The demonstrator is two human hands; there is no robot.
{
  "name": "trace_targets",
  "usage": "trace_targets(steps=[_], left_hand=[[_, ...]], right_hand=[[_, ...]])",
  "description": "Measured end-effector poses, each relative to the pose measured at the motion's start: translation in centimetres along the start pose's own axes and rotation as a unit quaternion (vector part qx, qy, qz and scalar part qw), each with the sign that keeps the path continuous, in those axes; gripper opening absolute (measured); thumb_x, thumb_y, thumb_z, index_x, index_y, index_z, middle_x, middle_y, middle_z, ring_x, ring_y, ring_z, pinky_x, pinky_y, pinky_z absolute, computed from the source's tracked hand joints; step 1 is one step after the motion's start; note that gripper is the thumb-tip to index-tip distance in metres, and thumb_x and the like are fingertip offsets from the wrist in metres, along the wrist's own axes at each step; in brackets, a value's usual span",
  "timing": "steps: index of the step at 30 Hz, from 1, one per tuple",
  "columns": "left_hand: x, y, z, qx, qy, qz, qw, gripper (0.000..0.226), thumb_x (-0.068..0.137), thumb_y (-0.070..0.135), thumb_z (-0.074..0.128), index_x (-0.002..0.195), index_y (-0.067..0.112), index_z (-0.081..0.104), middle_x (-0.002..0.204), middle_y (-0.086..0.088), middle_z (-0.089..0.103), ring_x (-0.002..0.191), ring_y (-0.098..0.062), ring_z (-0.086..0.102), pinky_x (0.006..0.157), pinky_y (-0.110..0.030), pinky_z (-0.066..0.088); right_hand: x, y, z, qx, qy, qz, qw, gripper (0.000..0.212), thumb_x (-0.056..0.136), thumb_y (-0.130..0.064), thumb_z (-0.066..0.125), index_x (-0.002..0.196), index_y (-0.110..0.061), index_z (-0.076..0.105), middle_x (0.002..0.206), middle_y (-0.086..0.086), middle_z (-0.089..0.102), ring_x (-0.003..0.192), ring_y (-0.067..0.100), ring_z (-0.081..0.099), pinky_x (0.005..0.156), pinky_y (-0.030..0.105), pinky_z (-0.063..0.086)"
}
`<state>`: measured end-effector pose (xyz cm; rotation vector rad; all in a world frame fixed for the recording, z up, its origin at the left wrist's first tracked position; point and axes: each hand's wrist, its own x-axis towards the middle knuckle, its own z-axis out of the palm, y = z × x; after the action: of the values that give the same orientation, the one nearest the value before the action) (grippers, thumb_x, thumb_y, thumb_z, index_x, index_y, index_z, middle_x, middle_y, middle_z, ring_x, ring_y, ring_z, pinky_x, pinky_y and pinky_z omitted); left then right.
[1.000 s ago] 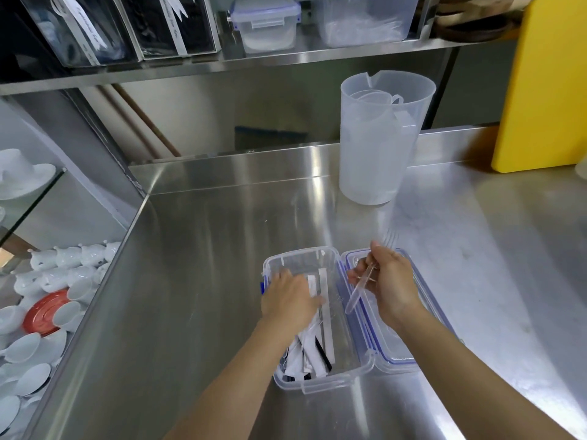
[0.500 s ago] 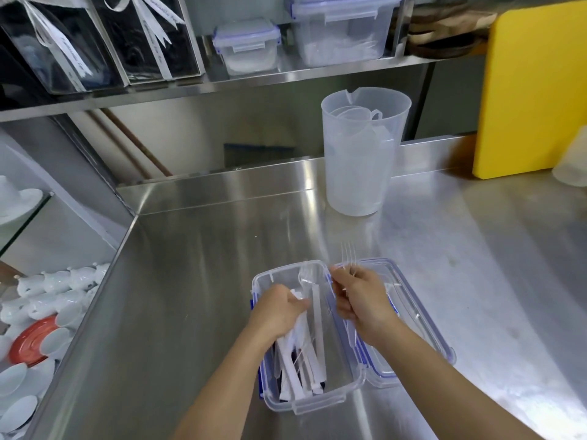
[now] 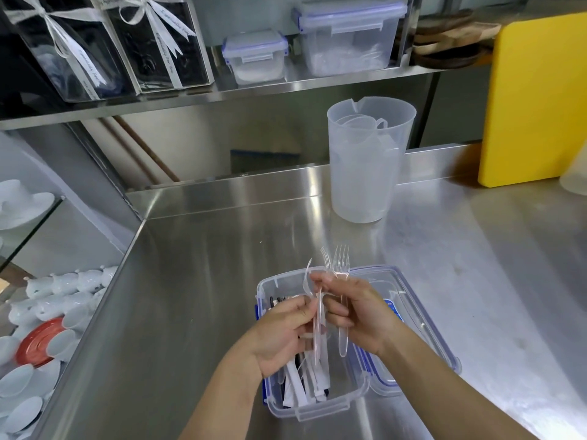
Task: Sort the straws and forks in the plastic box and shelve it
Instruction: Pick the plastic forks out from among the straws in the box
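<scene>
Plastic box point(image 3: 317, 406) open on steel counter point(image 3: 190, 296); shelf point(image 3: 254, 90) behind.

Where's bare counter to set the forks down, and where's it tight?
Free: the steel counter left of the plastic box, up to its left edge, and the stretch between box and jug. Also right of the lid, below the yellow board. Crowded: inside the box, packed with wrapped straws, under both hands.

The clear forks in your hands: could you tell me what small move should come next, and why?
Probably pass the left hand's fork to the right hand, which already grips clear forks tines-up above the open plastic box; wrapped straws still lie inside, so bunching forks separates them.
</scene>
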<state>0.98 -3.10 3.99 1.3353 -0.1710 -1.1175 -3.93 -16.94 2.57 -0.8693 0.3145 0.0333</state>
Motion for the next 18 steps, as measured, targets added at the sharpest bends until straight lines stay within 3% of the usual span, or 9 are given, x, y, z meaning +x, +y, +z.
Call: trace_targets(steps=[4,6,9,12,16,18], left_hand=[[0.5,-0.7,0.8,0.086,0.118,0.005,0.989,0.026,0.1,0.02,0.04,0.101,0.007,0.062,0.1,-0.016,0.068,0.09,-0.029,0.067,0.078,-0.042,0.055],[0.5,-1.0,1.2,0.131,0.157,0.022,0.979,0.025,0.1,0.025,0.038,0.096,0.014,0.06,0.101,-0.013,0.066,0.095,-0.03,0.065,0.079,-0.041,0.055],[0.5,-1.4,1.5,0.137,0.175,0.027,0.975,0.022,0.098,0.027,0.044,0.086,0.012,0.054,0.075,-0.006,0.056,0.067,-0.015,0.054,0.064,-0.028,0.048],[0.5,-1.4,1.3,-0.02,0.143,0.015,0.989,0.017,0.095,0.013,0.052,0.078,0.01,0.05,0.06,0.001,0.034,0.043,-0.005,0.03,0.04,-0.016,0.028],[0.6,-1.6,0.8,-0.099,0.143,-0.009,0.985,0.026,0.093,0.007,0.052,0.068,0.009,0.055,0.055,0.001,0.032,0.04,-0.007,0.028,0.041,-0.019,0.027],[0.9,-2.0,0.9,0.018,0.198,0.004,0.98,0.03,0.098,0.014,0.045,0.07,0.011,0.056,0.059,0.0,0.035,0.047,-0.01,0.033,0.049,-0.023,0.036]], right_hand=[[0.2,0.3,0.1,-0.112,0.051,-0.016,0.992,0.006,0.088,-0.01,0.057,0.083,-0.005,0.058,0.047,-0.002,0.038,0.033,0.005,0.024,0.033,0.015,0.017],[0.4,0.8,0.2,-0.139,0.074,-0.028,0.987,0.016,0.087,-0.009,0.058,0.072,-0.012,0.054,0.043,-0.007,0.033,0.033,0.004,0.023,0.031,0.015,0.021],[0.5,1.2,0.3,-0.114,0.069,-0.025,0.991,0.021,0.088,-0.008,0.058,0.069,-0.015,0.052,0.044,-0.007,0.033,0.033,0.003,0.024,0.031,0.013,0.023],[0.4,1.2,0.1,-0.101,0.047,-0.018,0.994,0.018,0.087,-0.011,0.059,0.071,-0.014,0.053,0.049,-0.003,0.034,0.036,0.004,0.022,0.032,0.013,0.019],[0.2,1.6,-0.3,-0.146,0.047,-0.015,0.988,0.018,0.088,-0.017,0.058,0.073,-0.007,0.056,0.053,0.004,0.033,0.039,0.007,0.022,0.034,0.015,0.017],[0.3,2.0,0.0,-0.171,0.064,-0.013,0.983,0.016,0.09,-0.017,0.056,0.079,-0.006,0.054,0.061,0.01,0.034,0.037,0.007,0.024,0.034,0.016,0.018]])
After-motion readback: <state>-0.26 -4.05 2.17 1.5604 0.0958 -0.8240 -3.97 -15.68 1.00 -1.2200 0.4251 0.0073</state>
